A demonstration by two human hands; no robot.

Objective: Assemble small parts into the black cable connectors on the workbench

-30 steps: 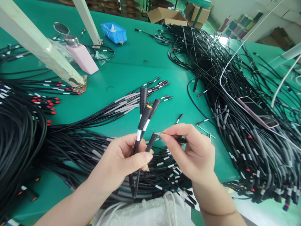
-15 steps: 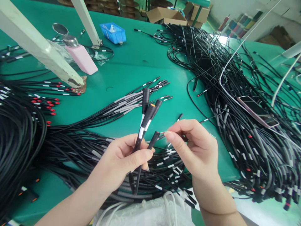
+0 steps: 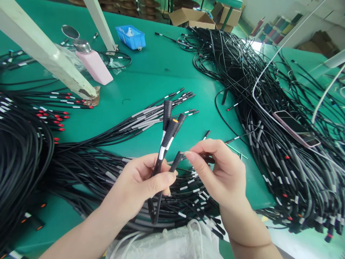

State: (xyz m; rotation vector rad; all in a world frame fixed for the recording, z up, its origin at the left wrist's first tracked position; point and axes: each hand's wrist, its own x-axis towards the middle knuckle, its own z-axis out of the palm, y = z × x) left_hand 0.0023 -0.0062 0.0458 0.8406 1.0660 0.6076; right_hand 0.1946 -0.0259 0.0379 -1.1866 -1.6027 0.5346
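Note:
My left hand [image 3: 140, 187] is closed round a small bunch of black cable ends [image 3: 168, 131] with white label bands, held upright; one connector tip is orange. A shorter black connector [image 3: 176, 160] sticks out of the same grip toward my right hand. My right hand [image 3: 215, 172] is pinched, thumb and forefinger together on a small pale strip [image 3: 185, 154] right at that connector's tip. Under both hands lies a thick bundle of black cables with white bands [image 3: 185, 201] on the green table [image 3: 151, 75].
A big heap of black cables [image 3: 269, 118] covers the right side, with a phone [image 3: 295, 127] on it. More cables with red tips [image 3: 51, 118] lie left. A pink bottle [image 3: 93, 64], a blue tray [image 3: 130, 36] and white frame legs [image 3: 48, 59] stand behind.
My right hand has shifted slightly at the short connector's tip, staying pinched. The left hand's bunch has tilted a little to the right.

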